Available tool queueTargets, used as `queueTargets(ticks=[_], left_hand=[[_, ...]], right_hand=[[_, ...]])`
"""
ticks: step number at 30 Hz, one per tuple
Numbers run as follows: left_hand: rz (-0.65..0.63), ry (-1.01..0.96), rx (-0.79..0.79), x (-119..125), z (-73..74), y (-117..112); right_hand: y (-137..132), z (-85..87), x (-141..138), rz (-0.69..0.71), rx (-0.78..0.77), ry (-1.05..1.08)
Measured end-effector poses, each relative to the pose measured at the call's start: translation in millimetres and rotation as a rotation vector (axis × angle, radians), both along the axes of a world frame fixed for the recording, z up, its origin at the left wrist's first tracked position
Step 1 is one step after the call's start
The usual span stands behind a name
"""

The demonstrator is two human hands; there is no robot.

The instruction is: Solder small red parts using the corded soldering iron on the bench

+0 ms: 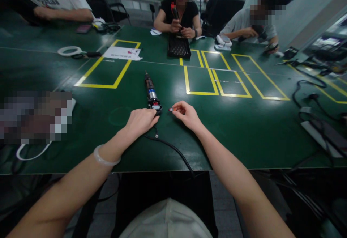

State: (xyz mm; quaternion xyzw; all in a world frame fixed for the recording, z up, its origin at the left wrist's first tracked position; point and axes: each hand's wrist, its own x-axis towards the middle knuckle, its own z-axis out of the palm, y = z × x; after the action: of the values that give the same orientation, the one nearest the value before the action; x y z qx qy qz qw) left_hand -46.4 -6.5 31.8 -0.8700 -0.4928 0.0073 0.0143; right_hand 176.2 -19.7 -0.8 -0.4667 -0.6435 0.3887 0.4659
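Observation:
An electric screwdriver [151, 92] lies on the green table with its narrow tip pointing away from me. Its middle is silver and blue, and the rear part looks uncovered, with red and white bits inside. My left hand [141, 119] is closed over that rear end; the thumb and some fingers are partly hidden. Just to the right, my right hand [186, 114] pinches a small part [171, 110] with white, red and orange on it, too small to name. A gap separates this part from the screwdriver. Below my left hand, a black cable [172, 145] runs toward the table's near edge.
Yellow tape rectangles [202, 93] mark the table [244, 133]. Farther off are a black tray [179, 49], a white sheet [121, 53] and a coiled white cable [71, 51]. Dark cables [299, 86] lie at right. Several people sit around; one across [177, 13] holds a red-and-black tool.

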Motion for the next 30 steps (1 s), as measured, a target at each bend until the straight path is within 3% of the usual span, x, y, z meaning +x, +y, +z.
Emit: queueTargets(ticks=[6,10,16,24,30], left_hand=[[-0.218,-0.077,-0.113,6,2.4,-4],[-0.295,-0.139,-0.172,0,0.3,0],[-0.286,-0.214,-0.218,-9,-2.7,5],[-0.241,-0.204,-0.287,-18,11.5,7],[-0.206,-0.267,-0.310,-19,14.1,6]], right_hand=[[5,-1.4,10,0.032,-0.056,0.029],[6,-2.6,13,0.093,-0.129,0.018],[6,-7.3,15,0.077,-0.111,0.002],[5,-11.0,12,0.014,-0.029,-0.065],[2,-9.2,9,-0.011,0.019,-0.097]])
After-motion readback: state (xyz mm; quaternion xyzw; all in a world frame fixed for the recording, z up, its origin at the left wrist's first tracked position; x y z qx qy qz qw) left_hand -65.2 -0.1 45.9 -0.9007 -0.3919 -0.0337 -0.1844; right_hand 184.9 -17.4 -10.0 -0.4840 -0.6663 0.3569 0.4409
